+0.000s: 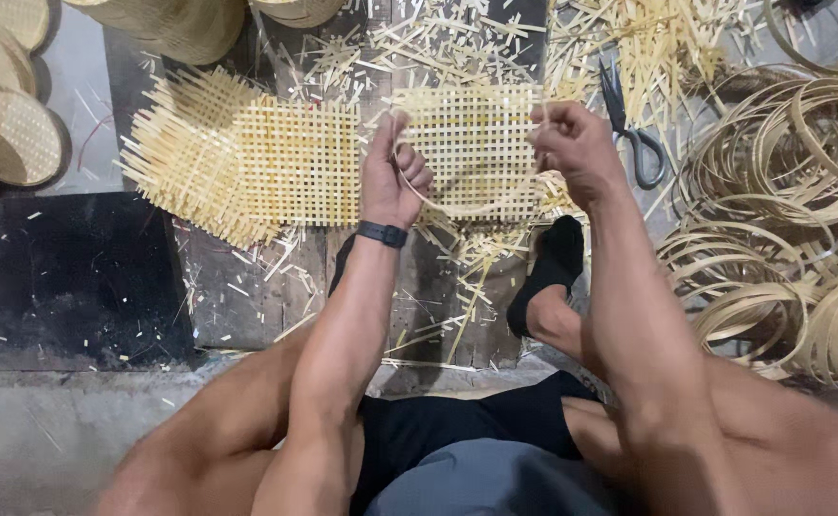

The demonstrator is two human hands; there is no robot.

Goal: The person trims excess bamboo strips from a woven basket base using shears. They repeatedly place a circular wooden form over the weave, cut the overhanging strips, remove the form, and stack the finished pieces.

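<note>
— Item: what do your hands hold?
— Left hand (392, 177) and right hand (572, 145) both pinch a bent bamboo strip (438, 205) over the woven mat (472, 143) on the floor; its edges look untrimmed.
— Finished stock?
— Round trays (18, 134), left.

Black wristband (382, 233), black sock (553, 268), dark shorts (476, 449)

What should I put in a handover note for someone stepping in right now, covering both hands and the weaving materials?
Left hand: closed on one end of a thin bamboo strip, black wristband below it.
Right hand: pinching the strip's other end; the strip bows into a loop in front of a square woven mat.
Nearby: a stack of woven mats to the left, scissors to the right, bamboo hoops piled far right, finished round trays far left, offcuts scattered.
Done: mats woven. Left: the loop is not closed, and this mat has no hoop yet.
</note>
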